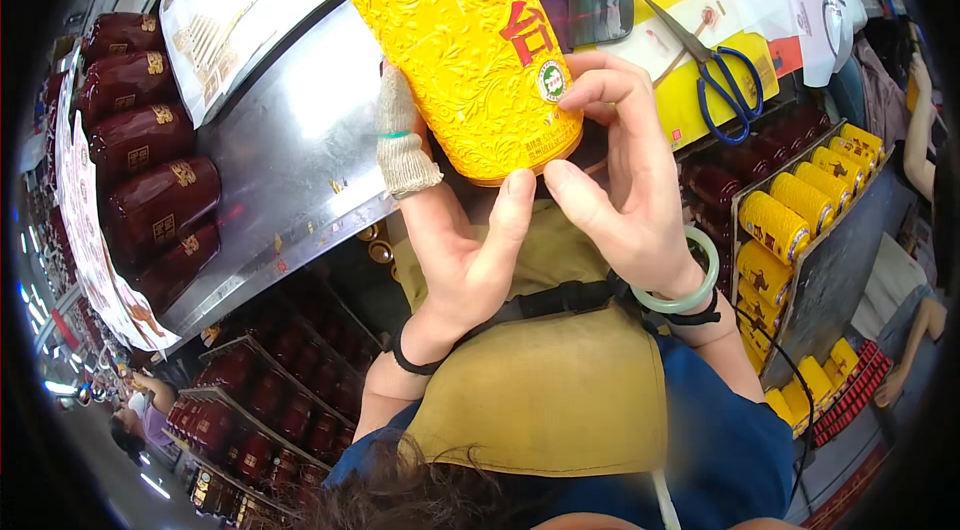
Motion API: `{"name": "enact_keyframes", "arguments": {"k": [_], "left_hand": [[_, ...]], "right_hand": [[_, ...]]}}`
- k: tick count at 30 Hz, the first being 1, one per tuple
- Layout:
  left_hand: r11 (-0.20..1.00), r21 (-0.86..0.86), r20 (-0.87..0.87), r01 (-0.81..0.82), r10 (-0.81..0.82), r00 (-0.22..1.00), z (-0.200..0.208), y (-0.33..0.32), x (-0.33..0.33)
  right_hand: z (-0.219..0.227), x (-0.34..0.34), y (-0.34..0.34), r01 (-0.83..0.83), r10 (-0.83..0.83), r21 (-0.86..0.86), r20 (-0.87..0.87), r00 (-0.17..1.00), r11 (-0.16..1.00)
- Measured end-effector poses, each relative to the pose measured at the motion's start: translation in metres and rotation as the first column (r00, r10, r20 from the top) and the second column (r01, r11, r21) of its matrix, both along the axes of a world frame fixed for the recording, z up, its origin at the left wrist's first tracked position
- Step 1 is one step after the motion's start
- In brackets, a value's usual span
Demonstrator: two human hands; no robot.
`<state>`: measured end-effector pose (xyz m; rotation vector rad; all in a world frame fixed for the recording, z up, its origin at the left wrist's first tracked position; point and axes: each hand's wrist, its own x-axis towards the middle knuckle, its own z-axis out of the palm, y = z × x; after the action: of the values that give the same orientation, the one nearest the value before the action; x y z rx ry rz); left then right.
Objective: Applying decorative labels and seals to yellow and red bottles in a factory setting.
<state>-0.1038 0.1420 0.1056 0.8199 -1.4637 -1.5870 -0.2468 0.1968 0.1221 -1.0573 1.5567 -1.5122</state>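
Observation:
A yellow cylindrical bottle (465, 80) with raised swirling patterns and red characters is tilted between my hands; its top runs out of view. My left hand (450, 255) grips it from the left and below, thumb near its base rim. A beige knitted sleeve (402, 130) with a green band covers a finger of that hand. At the lower right side of the bottle, my right hand (630, 180) bends its fingers toward a small round label (551, 81), its thumb against the base edge. A pale green bangle (700, 280) circles my right wrist.
Blue-handled scissors (708, 54) and a dark scraper-like blade (602, 2) lie on yellow sheets at upper right. Dark red bottles (160, 205) line the left of the metal table (285, 170). Racks hold yellow bottles (775, 225) at right and dark red ones (240, 370) lower left.

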Motion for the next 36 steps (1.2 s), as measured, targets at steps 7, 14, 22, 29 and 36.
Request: {"name": "enact_keyframes", "arguments": {"k": [7, 14, 22, 29, 36], "left_hand": [[0.999, 0.013, -0.027, 0.03, -0.03, 0.999, 0.001, 0.002, 0.001], [0.997, -0.012, 0.016, 0.075, -0.075, 0.997, -0.002, -0.001, 0.007], [0.996, -0.025, 0.013, 0.083, -0.083, 0.996, -0.004, -0.003, 0.006], [0.997, 0.045, -0.031, 0.065, -0.063, 0.998, 0.0, -0.001, 0.005], [0.999, -0.004, 0.047, 0.049, -0.049, 0.998, -0.001, 0.0, 0.004]], "right_hand": [[-0.001, 0.006, -0.002, 0.005, -0.005, 0.0, -0.095, 0.995, 1.0], [0.0, 0.011, -0.003, 0.024, -0.026, -0.026, -0.089, 0.996, 0.999], [0.0, 0.008, -0.002, 0.012, -0.012, 0.003, -0.113, 0.994, 1.0], [0.001, 0.008, -0.002, 0.014, -0.014, -0.001, -0.13, 0.991, 1.0], [0.003, 0.005, 0.001, 0.006, -0.005, 0.005, -0.11, 0.994, 1.0]]}}
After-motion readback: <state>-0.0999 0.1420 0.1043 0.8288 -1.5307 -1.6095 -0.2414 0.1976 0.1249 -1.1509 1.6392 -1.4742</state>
